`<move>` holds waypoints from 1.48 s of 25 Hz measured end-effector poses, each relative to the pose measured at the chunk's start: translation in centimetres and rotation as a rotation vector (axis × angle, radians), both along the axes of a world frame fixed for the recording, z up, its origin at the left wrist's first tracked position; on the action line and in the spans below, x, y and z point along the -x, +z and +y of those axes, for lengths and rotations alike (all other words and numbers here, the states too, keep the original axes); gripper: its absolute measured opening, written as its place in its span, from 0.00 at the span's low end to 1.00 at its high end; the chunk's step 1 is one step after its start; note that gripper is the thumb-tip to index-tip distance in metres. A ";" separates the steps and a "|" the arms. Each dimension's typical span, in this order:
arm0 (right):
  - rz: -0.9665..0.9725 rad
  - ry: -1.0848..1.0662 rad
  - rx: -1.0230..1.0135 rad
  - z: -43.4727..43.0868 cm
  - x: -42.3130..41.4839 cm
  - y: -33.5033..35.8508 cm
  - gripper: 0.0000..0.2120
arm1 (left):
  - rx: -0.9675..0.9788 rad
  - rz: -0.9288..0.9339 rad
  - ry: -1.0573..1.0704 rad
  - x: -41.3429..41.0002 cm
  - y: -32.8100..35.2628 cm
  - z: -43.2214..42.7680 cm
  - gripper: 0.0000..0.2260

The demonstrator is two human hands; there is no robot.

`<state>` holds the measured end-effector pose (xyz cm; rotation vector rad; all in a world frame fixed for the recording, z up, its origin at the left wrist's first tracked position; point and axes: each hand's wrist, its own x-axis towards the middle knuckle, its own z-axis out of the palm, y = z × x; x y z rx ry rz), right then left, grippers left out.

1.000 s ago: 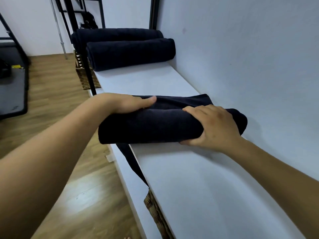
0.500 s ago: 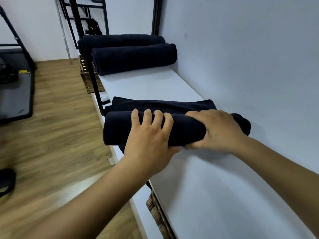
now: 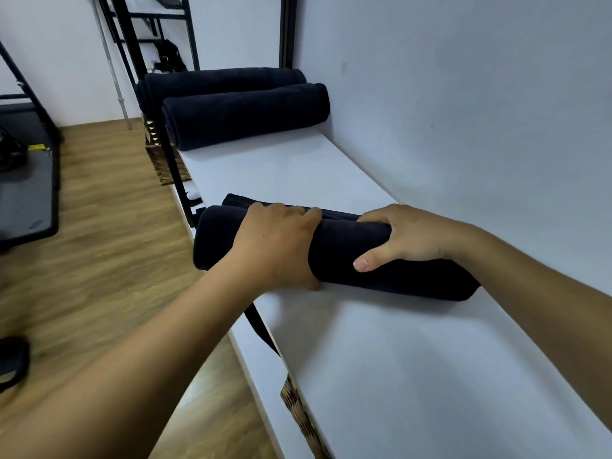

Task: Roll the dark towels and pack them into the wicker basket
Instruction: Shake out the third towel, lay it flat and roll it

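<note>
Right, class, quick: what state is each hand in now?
Left hand: closed, gripping the towel.
Right hand: closed, gripping the same towel.

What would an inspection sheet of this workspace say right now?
Surface: white shelf top, towels lying on it.
Job's things: dark towel roll under both hands; nearer finished roll and farther finished roll side by side at the far end; wicker basket below the front edge.
Clutter: dark strip hanging over the front edge.
Hands: left hand and right hand both grip the dark towel roll.
Cables: nothing seen.
Surroundings: white wall, wooden floor, black metal frame.
</note>
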<state>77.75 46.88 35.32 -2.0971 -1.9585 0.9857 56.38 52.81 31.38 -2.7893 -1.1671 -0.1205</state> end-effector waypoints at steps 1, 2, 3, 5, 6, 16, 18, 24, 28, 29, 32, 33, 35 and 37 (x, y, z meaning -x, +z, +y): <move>-0.015 -0.005 -0.095 -0.4 0.1 -0.2 0.22 | 0.033 -0.007 0.002 -0.1 0.2 0.5 0.30; -0.096 0.021 -0.219 -0.9 0.4 -0.5 0.26 | 0.075 0.002 0.005 -0.3 0.4 0.9 0.30; -0.240 0.078 -0.340 -1.5 0.6 -0.9 0.32 | 0.122 0.023 0.007 -0.4 0.8 1.4 0.30; -0.533 0.209 -0.448 -2.9 1.4 -1.9 0.42 | 0.219 0.077 0.005 -0.9 1.7 2.1 0.30; -0.598 0.230 -0.422 -3.0 1.7 -2.1 0.44 | 0.262 0.099 0.007 -1.2 2.2 2.2 0.30; 0.197 -0.023 0.175 0.5 -0.6 0.0 0.21 | -0.028 0.073 -0.069 -1.9 0.1 -1.0 0.39; 0.326 -0.099 0.263 0.6 -0.9 -0.6 0.25 | 0.037 0.071 -0.085 -2.4 0.6 -0.2 0.32; 0.139 -0.115 0.028 -1.2 -0.4 -0.4 0.29 | 0.207 0.219 -0.150 -4.2 2.6 1.7 0.30; -0.516 0.137 -0.300 -3.3 2.1 -0.4 0.42 | 0.366 0.271 -0.148 -5.4 3.8 3.1 0.33; -0.505 0.092 -0.242 -3.0 2.3 0.0 0.41 | 0.402 0.273 -0.140 -5.6 4.3 3.1 0.33; -0.153 -0.142 0.010 -1.7 1.1 1.1 0.29 | 0.327 0.221 -0.137 -5.1 4.4 2.2 0.36; -0.033 -0.207 0.058 -1.8 0.7 1.0 0.26 | 0.272 0.139 -0.153 -4.3 3.7 1.6 0.36; 0.221 -0.343 0.089 -2.8 1.2 -0.2 0.29 | 0.390 -0.199 -0.130 -2.0 2.0 -0.1 0.35; 0.250 -0.398 0.028 -3.8 3.7 -1.6 0.34 | 0.683 -0.657 -0.033 0.1 0.5 -2.6 0.30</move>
